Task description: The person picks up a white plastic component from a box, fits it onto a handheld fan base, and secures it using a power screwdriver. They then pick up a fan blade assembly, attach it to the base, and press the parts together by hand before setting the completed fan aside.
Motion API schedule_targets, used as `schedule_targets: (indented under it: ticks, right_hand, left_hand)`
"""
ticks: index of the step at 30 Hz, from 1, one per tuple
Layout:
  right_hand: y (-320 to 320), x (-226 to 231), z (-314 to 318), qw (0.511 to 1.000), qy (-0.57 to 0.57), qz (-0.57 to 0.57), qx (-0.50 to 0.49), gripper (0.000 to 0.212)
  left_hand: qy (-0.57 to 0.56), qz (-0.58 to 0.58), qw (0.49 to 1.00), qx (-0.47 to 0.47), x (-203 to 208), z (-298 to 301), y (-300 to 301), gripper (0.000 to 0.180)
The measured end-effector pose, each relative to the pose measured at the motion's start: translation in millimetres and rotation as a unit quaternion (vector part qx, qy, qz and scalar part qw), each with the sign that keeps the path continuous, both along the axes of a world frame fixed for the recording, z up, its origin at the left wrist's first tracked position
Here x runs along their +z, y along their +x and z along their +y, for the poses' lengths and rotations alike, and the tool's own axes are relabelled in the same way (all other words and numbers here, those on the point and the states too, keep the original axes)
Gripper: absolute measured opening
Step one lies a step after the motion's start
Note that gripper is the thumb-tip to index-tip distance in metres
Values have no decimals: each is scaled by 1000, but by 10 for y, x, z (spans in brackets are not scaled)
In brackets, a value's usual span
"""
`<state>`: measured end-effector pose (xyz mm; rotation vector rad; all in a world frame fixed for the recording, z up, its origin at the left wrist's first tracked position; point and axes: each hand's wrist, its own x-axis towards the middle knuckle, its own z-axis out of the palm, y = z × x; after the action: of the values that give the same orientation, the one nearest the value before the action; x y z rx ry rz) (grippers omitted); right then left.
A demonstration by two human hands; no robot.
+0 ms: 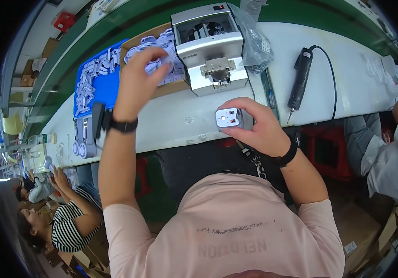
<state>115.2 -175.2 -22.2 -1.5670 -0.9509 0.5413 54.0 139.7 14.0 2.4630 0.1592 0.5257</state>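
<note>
My right hand is closed around a small grey plastic housing, held above the front of the white table. The housing's pale end plate, with dark slots in it, faces left. My left hand is over a cardboard box of pale lavender plastic parts. Its thumb and forefinger are bent toward each other around a pale plastic part, whose shape is blurred. Between and beyond my hands stands a silver screw feeder with an open top and a metal outlet at its front.
A blue tray of small pale parts is at the far left, with grey housings nearer me. A corded black electric screwdriver lies at right, beyond a plastic bag. Other people sit on both sides.
</note>
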Motion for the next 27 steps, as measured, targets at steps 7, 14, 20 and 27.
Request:
schedule_targets:
  ticks: [7,14,20,27]
  right_hand:
    - [5,-31,18,1000,-6,-12,-6,45]
    - [2,-3,-13,1000,-4,7,-8,51]
    - [165,34,-197,991,21,-92,-94,45]
    - [1148,1,-771,858,-301,-55,-412,35]
  left_hand:
    - [-6,-71,981,-183,394,-917,-525,29]
    - [7,-36,967,-253,392,-1068,-431,40]
    - [-19,-82,971,-226,157,-1094,-439,37]
    - [-44,-133,975,-174,-21,-1185,-486,35]
